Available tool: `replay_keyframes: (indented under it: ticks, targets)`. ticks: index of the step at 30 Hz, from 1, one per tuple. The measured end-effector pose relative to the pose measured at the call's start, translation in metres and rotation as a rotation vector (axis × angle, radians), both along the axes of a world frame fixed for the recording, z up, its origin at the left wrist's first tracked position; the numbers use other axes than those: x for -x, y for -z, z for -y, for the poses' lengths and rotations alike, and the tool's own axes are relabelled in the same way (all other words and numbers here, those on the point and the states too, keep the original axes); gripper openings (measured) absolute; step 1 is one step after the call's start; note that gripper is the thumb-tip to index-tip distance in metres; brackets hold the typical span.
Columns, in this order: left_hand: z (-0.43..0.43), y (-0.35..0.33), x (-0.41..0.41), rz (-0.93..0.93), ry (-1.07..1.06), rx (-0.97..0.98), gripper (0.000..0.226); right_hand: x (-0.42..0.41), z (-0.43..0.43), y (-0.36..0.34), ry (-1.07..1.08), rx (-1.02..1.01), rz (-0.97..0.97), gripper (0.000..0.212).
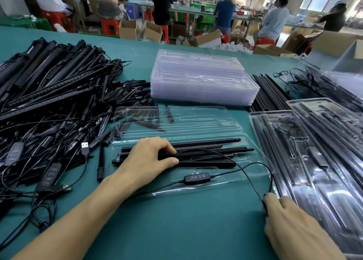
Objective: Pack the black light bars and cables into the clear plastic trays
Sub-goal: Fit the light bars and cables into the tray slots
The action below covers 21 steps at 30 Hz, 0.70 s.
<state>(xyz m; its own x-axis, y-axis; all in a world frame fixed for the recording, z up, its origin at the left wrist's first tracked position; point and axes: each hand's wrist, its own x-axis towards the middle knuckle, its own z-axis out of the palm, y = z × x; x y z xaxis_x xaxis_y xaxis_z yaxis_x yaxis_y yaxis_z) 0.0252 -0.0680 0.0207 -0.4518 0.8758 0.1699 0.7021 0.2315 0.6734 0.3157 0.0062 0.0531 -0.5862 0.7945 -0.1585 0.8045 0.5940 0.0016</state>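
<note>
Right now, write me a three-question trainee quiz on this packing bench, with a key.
1. True or false: the left hand holds a bar in the open tray.
2. The right hand pinches: A the cable, B an empty tray, C a carton.
3. How many buttons show on the controller?
Key: 1 true; 2 A; 3 four.
</note>
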Motion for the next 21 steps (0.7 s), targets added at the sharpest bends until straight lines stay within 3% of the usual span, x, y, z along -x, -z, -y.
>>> replay_keyframes:
  ticks: [5,9,11,13,16,21]
  targets:
    - [0.002,0.007,-0.002,-0.096,0.021,-0.053,0.015,-0.008,-0.011,-0.013,0.085,0.060,-0.132,0.019]
    - [0.005,0.009,-0.001,-0.159,0.047,-0.090,0.018,-0.021,-0.045,-0.040,0.056,-0.259,-0.728,0.020]
    - [0.006,0.008,0.001,-0.184,0.058,-0.092,0.019,-0.008,-0.065,-0.049,-0.079,-0.300,-0.884,0.022]
    - [0.006,0.007,0.005,-0.189,0.075,-0.092,0.020,0.014,-0.088,-0.051,-0.255,-0.240,-0.855,0.033]
    - [0.005,0.006,0.007,-0.204,0.085,-0.095,0.020,0.041,-0.111,-0.037,-0.427,-0.039,-0.591,0.026]
    - [0.004,0.009,0.006,-0.203,0.074,-0.101,0.021,0.055,-0.111,-0.009,-0.400,0.126,-0.286,0.026]
